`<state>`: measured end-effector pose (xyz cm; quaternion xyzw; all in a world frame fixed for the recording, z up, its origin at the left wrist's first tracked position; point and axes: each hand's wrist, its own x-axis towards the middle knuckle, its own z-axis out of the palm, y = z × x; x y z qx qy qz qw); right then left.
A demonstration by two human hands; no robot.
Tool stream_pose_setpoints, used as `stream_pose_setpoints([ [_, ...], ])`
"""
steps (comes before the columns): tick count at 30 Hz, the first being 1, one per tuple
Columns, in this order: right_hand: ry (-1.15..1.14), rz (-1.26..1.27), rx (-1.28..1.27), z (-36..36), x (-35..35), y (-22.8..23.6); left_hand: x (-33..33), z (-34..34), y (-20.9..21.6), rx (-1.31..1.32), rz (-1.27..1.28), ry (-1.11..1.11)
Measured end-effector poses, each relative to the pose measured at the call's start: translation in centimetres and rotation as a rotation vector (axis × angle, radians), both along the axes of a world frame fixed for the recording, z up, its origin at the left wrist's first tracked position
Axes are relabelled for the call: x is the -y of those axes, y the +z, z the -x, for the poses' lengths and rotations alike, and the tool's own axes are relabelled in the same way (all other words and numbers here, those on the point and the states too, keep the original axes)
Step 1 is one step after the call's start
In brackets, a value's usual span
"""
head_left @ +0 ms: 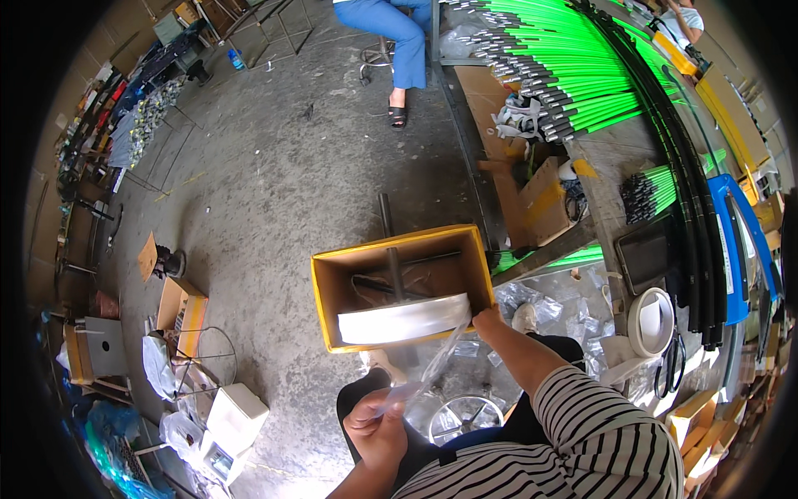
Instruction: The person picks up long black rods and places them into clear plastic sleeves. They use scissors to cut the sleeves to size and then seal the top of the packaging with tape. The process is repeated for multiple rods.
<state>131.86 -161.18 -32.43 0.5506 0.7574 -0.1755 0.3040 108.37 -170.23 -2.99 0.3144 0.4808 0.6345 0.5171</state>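
Note:
A cardboard box (322, 295) with yellow tape round its rim stands in front of me. Inside it a wide roll of clear plastic film (403, 321) sits by a metal rod (394, 266). From the roll's right end a clear plastic strip (438, 362) runs down toward me. My left hand (376, 426), low and near my lap, is closed with its thumb and fingers pinching the strip's end. My right hand (487, 318) is closed at the box's near right corner, beside where the strip leaves the roll; its exact hold is hidden.
On the right, a workbench carries bright green rods (573, 71), black tubes (686, 208) and a white tape roll (651, 323). Loose clear bags (540, 303) lie beneath it. A seated person (386, 29) is ahead. A white container (233, 424) stands at left.

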Motion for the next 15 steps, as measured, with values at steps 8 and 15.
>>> stream_pose_setpoints([
  [8,-0.127,-0.054,0.0,0.0,-1.4,-1.3,-1.2,0.4,-0.3,0.044,-0.056,-0.053],
  [15,-0.126,-0.014,0.039,0.1,-2.6,-1.3,-3.1,1.6,-0.7,0.066,-0.036,-0.119],
])
